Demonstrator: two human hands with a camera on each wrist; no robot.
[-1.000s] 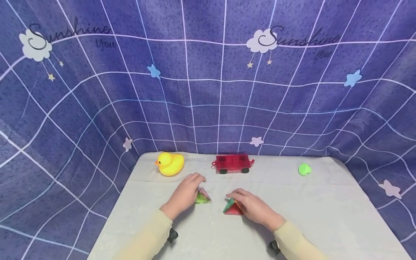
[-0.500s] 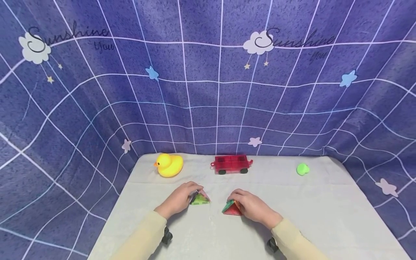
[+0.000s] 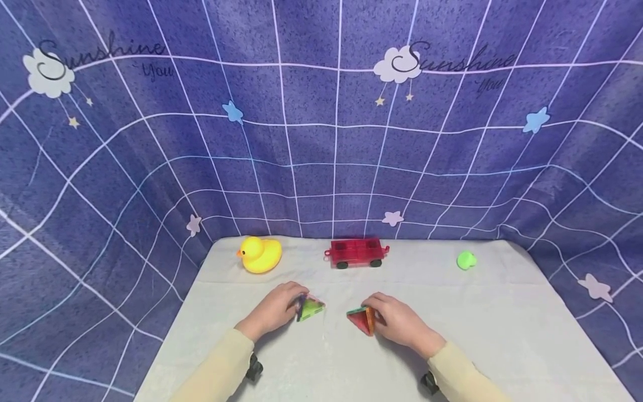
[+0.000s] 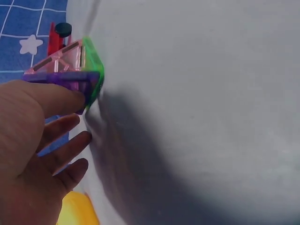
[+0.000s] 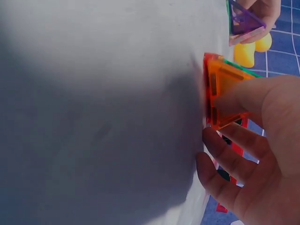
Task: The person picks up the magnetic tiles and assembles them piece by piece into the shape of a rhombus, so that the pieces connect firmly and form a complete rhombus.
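My left hand (image 3: 275, 308) pinches a small pyramid of see-through magnetic tiles (image 3: 309, 307) with green, purple and pink sides. In the left wrist view the thumb lies on the purple tile (image 4: 63, 78), and the other fingers are spread below. A second tile pyramid (image 3: 361, 320), in red, orange and green, is pinched by my right hand (image 3: 402, 321). Its orange tile (image 5: 227, 84) lies under the right thumb in the right wrist view. Both pyramids are low over the cloth, facing each other with a short gap between them.
Along the back of the white cloth-covered table (image 3: 321, 368) stand a yellow rubber duck (image 3: 260, 255), a red see-through toy wagon (image 3: 356, 253) with black wheels and a small green toy (image 3: 466, 260). A blue grid-patterned curtain (image 3: 311, 145) rises behind and at both sides.
The left hand has drawn back slightly left and down and now grips the green pyramid by its side. Both pyramids have turned a little; the right one has shifted slightly right.
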